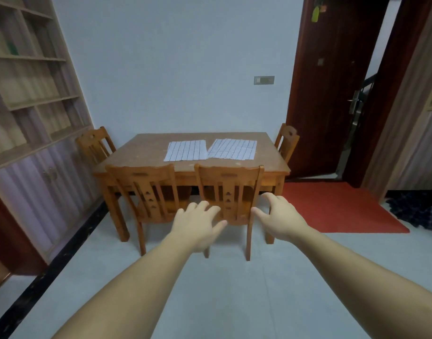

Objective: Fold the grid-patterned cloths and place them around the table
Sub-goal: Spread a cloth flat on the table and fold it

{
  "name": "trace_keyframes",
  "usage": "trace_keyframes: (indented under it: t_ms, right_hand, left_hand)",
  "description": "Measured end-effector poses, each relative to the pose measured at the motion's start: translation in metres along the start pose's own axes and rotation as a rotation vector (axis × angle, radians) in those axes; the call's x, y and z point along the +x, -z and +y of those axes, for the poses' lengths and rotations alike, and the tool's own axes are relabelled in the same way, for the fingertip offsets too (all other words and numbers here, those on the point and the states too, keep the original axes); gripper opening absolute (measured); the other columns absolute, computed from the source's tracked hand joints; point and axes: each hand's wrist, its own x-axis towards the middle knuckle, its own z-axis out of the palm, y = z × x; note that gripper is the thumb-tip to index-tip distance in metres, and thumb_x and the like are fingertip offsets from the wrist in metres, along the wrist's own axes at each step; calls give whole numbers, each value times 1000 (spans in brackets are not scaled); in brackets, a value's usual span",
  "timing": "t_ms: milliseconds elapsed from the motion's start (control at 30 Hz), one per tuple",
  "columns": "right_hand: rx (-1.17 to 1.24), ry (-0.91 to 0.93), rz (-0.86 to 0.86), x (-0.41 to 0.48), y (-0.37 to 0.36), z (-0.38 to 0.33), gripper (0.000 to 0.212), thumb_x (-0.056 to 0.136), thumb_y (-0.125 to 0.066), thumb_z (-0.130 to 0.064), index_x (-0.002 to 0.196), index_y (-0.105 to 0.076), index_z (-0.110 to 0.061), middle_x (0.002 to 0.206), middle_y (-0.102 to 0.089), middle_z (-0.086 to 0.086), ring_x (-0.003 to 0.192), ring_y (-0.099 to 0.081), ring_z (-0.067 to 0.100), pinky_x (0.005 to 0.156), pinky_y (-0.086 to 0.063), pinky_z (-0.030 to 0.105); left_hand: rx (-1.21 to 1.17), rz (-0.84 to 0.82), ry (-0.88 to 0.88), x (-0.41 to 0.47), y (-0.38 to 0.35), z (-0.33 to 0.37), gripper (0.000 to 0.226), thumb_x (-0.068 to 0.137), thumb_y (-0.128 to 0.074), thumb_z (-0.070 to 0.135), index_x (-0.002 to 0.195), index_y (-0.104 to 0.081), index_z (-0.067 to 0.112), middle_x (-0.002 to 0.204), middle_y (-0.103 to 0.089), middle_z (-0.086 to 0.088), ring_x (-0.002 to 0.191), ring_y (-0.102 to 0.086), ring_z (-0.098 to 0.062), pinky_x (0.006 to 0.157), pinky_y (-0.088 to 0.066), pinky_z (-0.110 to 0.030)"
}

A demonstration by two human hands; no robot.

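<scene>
Table (146,152): two grid cloths (185,150) flat, unfolded.

Two thin white cloths (185,150) (232,149) with dark grid lines, matt wooden tabletop (146,152) with pale scuffs, glossy varnished wooden chairs (146,189), smooth pale grey floor (222,289), matt red mat (332,206), dark glossy wooden door (332,81) with metal handle (355,101)
</scene>
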Motion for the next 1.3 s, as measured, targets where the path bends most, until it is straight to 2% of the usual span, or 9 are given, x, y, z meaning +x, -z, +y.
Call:
trace_keyframes:
  t_ms: [300, 533, 733, 867, 933, 1133, 1300]
  right_hand:
    - [-34, 23, -34, 195, -14, 42, 65, 87, -47, -60, 142, -35, -29, 145, -42, 2, 129, -44, 26, 102, -44, 47]
    - [-93, -32, -39, 355, -4, 73, 63, 88, -47, -58, 141, -37, -27, 142, -45, 4, 125, -48, 26, 99, -46, 44]
    - [-86, -40, -3, 471, 15, 112, 64, 88, -47, -57, 142, -36, -25, 144, -42, 6, 128, -45, 28, 104, -41, 45]
    - [-82, 4, -21, 555, 20, 154, 61, 89, -48, -56, 141, -37, -27, 143, -41, 5, 128, -44, 28, 104, -40, 45]
    - [-62, 21, -21, 601, 24, 184, 62, 89, -48, -56, 141, -37, -26, 143, -42, 5, 128, -44, 27, 104, -40, 45]
    - [-62, 34, -113, 728, 50, 257, 66, 88, -47, -59, 143, -36, -24, 144, -42, 5, 129, -44, 26, 103, -41, 44]
    - [-50, 97, -186, 822, 48, 285, 70, 81, -45, -63, 139, -40, -24, 140, -47, 6, 123, -49, 25, 99, -44, 44]
  left_hand:
    - [-62, -8, 13, 208, -37, -26, 57, 96, -26, 63, 146, -33, 37, 153, -34, 5, 139, -32, -23, 108, -34, -45]
    - [-118, -30, -29, 384, -51, -34, 55, 97, -27, 61, 145, -36, 35, 151, -36, 4, 137, -32, -23, 107, -34, -46]
    - [-101, -28, -75, 511, -51, -4, 58, 97, -25, 61, 149, -29, 35, 154, -31, 2, 140, -30, -24, 110, -31, -47]
    - [-237, -47, -1, 595, -67, 29, 57, 96, -27, 63, 146, -32, 37, 155, -30, 4, 140, -31, -24, 108, -32, -46]
    - [-232, -48, 2, 640, -79, 50, 56, 96, -27, 63, 145, -34, 37, 154, -33, 3, 139, -32, -24, 108, -34, -46]
    - [-217, -107, 85, 762, -97, 96, 57, 97, -27, 61, 146, -35, 34, 154, -32, 3, 138, -33, -23, 109, -34, -46]
    - [-262, -93, 154, 836, -115, 98, 53, 97, -30, 58, 144, -37, 34, 151, -36, 5, 136, -35, -19, 107, -35, -44]
